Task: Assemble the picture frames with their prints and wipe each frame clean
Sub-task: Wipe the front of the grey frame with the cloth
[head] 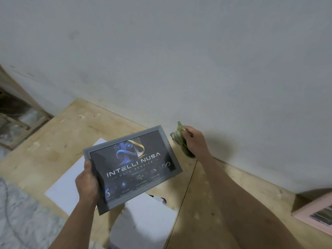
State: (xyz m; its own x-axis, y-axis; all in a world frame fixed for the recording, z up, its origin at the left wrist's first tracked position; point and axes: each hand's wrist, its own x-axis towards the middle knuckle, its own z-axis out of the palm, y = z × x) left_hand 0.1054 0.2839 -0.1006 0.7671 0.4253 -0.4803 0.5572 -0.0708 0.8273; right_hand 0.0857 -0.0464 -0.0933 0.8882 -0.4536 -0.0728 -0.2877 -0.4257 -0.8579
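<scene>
1. One grey frame point(133, 168) looks assembled: its dark print point(133, 166) sits behind the front, lettering facing up. The left hand point(88, 184) grips the frame's left edge, thumb on the front, and holds it tilted above the plywood surface point(53, 141).
2. The right hand point(195, 141) is clenched around a green cloth point(180, 139), held just beside the frame's far right corner and not touching it, so I judge the wiping of this frame is left to do (or only partly done; I see no smears either way).
3. White sheets point(71, 186) lie on the surface under the frame.
4. A pink frame point(312, 212) at the right edge is cut off; I can't tell whether it is finished.
5. The grey frame's back and its clips are hidden. The small print text is too blurred to read.
</scene>
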